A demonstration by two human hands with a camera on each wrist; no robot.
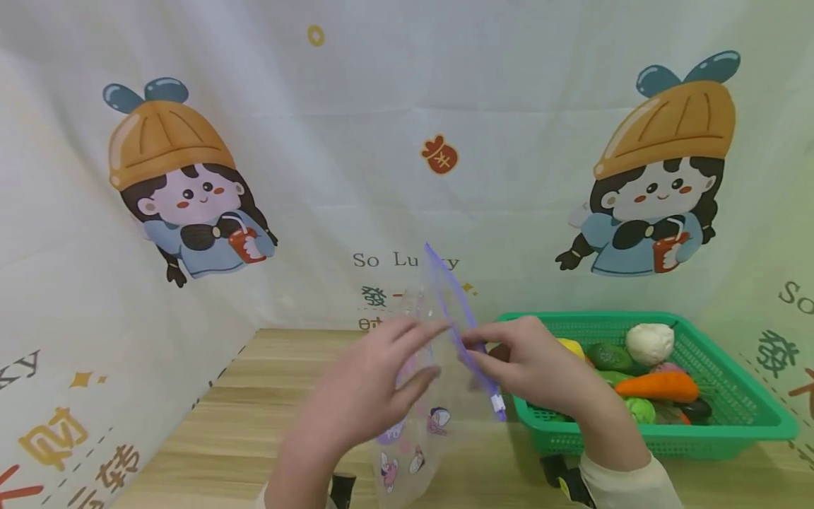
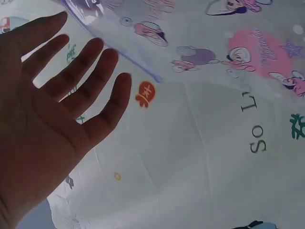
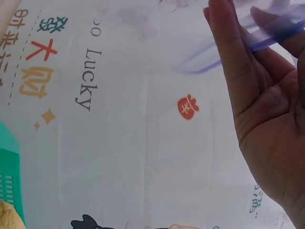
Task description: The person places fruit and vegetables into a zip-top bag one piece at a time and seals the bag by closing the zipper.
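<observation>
A clear plastic zip bag (image 1: 439, 422) printed with pink cartoon figures hangs over the table, its mouth edged by a purple zip strip (image 1: 473, 367). A white slider (image 1: 497, 403) sits near the strip's lower end. My right hand (image 1: 540, 357) pinches the strip at the mouth between thumb and fingers; the two purple edges stand apart above it. To the left, my left hand (image 1: 375, 385) has its fingers spread and loosely bent, fingertips right at the bag's mouth. Its palm, in the left wrist view, holds nothing, and the bag (image 2: 200, 57) lies beyond the fingertips.
On the right stands a green plastic basket (image 1: 757, 417) with several vegetables, among them an orange carrot (image 1: 658, 387) and a white bulb-shaped one (image 1: 650, 343). The wood-grain table (image 1: 254, 403) meets a printed cloth (image 1: 407, 85) hanging behind it.
</observation>
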